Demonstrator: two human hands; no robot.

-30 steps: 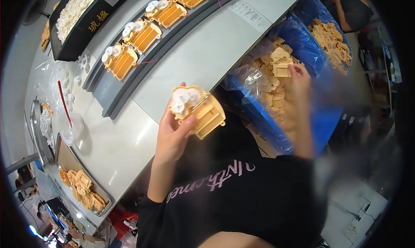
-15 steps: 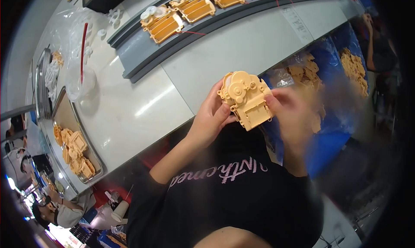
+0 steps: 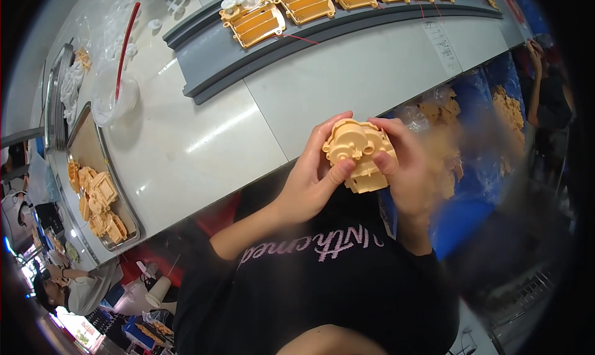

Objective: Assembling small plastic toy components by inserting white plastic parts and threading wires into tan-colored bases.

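Observation:
A pale orange plastic gearbox housing (image 3: 354, 145) is held between both hands, just off the near edge of the table. Rounded gear-shaped bulges show on its upper face, and a squarer part points toward me. My left hand (image 3: 316, 172) wraps its left side, the thumb pressed on the face. On the other side my right hand (image 3: 406, 160) grips the edge, thumb on the face and fingers behind it. The fingertips behind the housing are hidden.
A grey conveyor track (image 3: 211, 82) along the far side carries several orange housings (image 3: 254, 26) with white gears and red wires. At left lies a metal tray (image 3: 133, 225) of orange parts, near a clear plastic cup (image 3: 118, 101). Blue bins (image 3: 471, 212) of orange parts stand at right; co-workers are at both sides.
The housing has tilted and come slightly lower in my hands. My right hand has closed in around its right side, and my left thumb has moved onto its face.

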